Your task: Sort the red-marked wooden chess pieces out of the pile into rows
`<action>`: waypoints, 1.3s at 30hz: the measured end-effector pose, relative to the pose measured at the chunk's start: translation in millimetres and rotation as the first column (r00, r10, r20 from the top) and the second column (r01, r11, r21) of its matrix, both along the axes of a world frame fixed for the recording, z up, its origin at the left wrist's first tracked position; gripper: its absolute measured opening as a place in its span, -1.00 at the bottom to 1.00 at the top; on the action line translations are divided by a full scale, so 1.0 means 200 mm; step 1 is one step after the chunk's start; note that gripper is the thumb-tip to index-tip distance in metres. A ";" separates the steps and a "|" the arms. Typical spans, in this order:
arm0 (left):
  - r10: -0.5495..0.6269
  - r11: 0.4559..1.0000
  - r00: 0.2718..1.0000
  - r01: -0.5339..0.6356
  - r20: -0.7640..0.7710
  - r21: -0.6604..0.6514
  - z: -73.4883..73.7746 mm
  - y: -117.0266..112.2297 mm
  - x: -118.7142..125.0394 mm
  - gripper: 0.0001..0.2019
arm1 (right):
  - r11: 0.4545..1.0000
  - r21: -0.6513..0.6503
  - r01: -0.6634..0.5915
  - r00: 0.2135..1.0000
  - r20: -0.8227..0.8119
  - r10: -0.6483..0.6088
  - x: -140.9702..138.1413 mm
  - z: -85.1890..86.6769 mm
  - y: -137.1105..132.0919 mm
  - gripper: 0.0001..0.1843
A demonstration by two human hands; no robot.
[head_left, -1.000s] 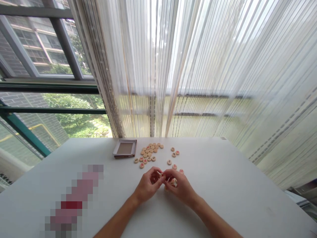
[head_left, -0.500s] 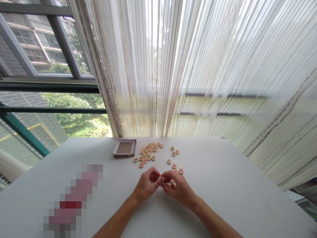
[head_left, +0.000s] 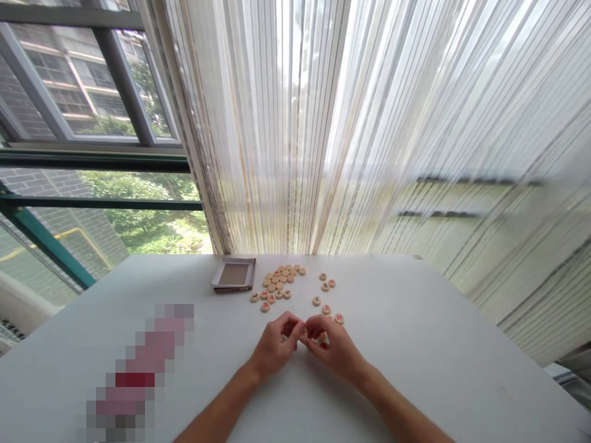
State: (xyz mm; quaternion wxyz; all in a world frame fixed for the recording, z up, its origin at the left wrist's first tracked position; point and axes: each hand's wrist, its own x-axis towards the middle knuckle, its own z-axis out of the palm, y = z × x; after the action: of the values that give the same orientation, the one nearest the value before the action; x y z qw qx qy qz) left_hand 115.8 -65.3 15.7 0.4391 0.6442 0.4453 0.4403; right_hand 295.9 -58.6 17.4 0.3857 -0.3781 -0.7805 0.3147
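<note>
My left hand (head_left: 276, 342) and my right hand (head_left: 339, 347) meet low over the white table. Between their fingertips is a round wooden xiangqi piece (head_left: 304, 333), pinched from both sides, its marked face partly showing. Under the curled right fingers lie one or two more pieces, mostly hidden. Just beyond the right hand are red-marked pieces, among them one xiangqi piece (head_left: 339, 318) and another (head_left: 326, 309). Farther left, a cluster of plain-side-up pieces (head_left: 279, 278) has several face-up ones along its near edge.
A shallow open box (head_left: 234, 275) stands left of the cluster. A pixelated pinkish long shape (head_left: 148, 351) lies on the table's (head_left: 415, 369) left side. Behind the far edge hang sheer striped curtains (head_left: 286, 154), with a window (head_left: 87, 92) at left.
The fingertips have shifted slightly, and the piece between them now shows its marked face. The view has turned slightly; the pieces on the table look unmoved.
</note>
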 end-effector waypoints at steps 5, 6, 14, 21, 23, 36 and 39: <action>-0.018 0.999 0.999 0.019 -0.033 0.026 0.03 -0.01 0.00 -0.69 | 1.000 -0.007 0.005 1.000 0.005 -0.005 0.00 0.00 0.00 -0.91; -0.024 0.999 0.999 0.025 -0.044 0.031 0.03 -0.01 0.00 -0.69 | 1.000 -0.006 0.008 1.000 0.008 -0.008 0.00 0.00 0.00 -0.90; -0.054 0.997 0.994 0.059 -0.095 0.050 0.05 -0.02 -0.02 -0.64 | 0.998 0.030 0.046 0.998 0.029 -0.047 0.01 0.01 0.01 -0.88; -0.094 0.992 0.994 0.098 -0.057 0.075 0.01 -0.02 -0.02 -0.57 | 0.999 -0.003 0.049 0.999 -0.023 -0.049 0.01 0.00 0.02 -0.91; -0.098 0.991 0.993 0.103 -0.063 0.084 0.00 -0.02 -0.02 -0.56 | 0.999 -0.014 0.042 0.998 -0.040 -0.043 0.01 0.01 0.03 -0.91; -0.063 0.996 0.998 0.061 0.028 0.066 0.01 -0.02 0.01 -0.70 | 0.998 -0.064 0.021 0.994 -0.105 -0.027 0.01 0.04 0.02 -0.83; -0.053 0.997 0.998 0.051 0.037 0.052 0.02 -0.02 0.01 -0.68 | 0.997 -0.080 -0.001 0.994 -0.109 -0.008 0.01 0.05 0.01 -0.81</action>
State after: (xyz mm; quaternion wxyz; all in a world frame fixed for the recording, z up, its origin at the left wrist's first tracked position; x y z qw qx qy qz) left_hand 118.1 -69.0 19.6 0.4421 0.6580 0.4084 0.4525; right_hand 298.2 -55.7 28.3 0.4130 -0.3767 -0.7444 0.3652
